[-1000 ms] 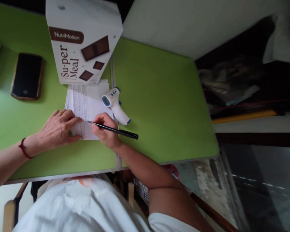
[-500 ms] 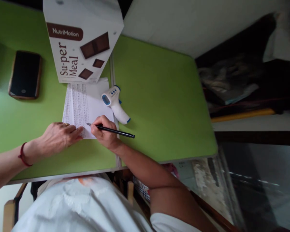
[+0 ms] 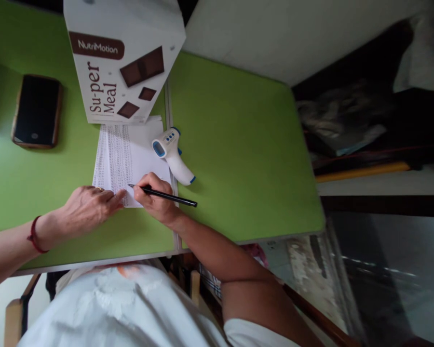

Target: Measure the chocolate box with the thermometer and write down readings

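A black pen (image 3: 169, 195) is pinched in my right hand (image 3: 155, 198), its tip at the paper and its back end pointing right. Columns of small handwriting cover the left part of the white paper sheets (image 3: 144, 144); their right part is blank. My left hand (image 3: 94, 205) lies flat across the lower left of the sheets, holding nothing, with its fingers stretched toward the pen tip. A white and blue infrared thermometer (image 3: 173, 156) rests partly on the sheets' right edge, just above my right hand.
On the far edge of the sheets stands a white NutriMotion box (image 3: 112, 62). A dark phone in a brown case (image 3: 38, 111) lies at the left of the green table (image 3: 238, 144). A wall (image 3: 246, 38) rises behind, and a dark shelf with cloth (image 3: 347, 115) is at the right.
My right hand and the pen have shifted slightly to the left. My left hand has barely moved, its knuckles a little lower. The paper, box and thermometer stay in place.
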Demonstrator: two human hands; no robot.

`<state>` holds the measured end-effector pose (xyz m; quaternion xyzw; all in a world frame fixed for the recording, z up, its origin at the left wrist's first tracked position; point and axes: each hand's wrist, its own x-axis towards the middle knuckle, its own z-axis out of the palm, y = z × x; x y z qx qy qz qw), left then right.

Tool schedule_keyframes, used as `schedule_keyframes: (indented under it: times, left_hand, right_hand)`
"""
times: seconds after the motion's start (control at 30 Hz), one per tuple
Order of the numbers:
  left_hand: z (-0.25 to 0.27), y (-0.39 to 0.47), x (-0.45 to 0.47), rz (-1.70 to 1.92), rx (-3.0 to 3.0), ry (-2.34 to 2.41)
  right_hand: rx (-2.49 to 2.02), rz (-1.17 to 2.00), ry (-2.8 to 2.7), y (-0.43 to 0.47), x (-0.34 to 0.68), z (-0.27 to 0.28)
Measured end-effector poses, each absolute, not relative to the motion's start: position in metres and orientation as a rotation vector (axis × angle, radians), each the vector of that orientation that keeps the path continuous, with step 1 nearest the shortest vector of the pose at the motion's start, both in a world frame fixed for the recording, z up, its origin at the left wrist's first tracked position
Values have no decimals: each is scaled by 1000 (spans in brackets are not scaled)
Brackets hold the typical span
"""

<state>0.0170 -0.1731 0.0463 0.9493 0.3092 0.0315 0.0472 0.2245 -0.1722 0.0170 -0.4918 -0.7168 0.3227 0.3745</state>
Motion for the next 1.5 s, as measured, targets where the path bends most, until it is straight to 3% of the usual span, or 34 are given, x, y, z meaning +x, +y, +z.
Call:
schedule_keyframes:
  times: [0.8,1.17,1.5]
  left_hand:
    - [44,-173,17,199,2991,935]
    - [43,-173,17,248,3036,926]
    - [46,-172,16,84,3007,945]
  right_hand:
    - [-1192,628,-1845,-172,225,12]
    - [-1158,680,-1839,-171,226,10]
    - [-1203,658,-1818,-171,226,11]
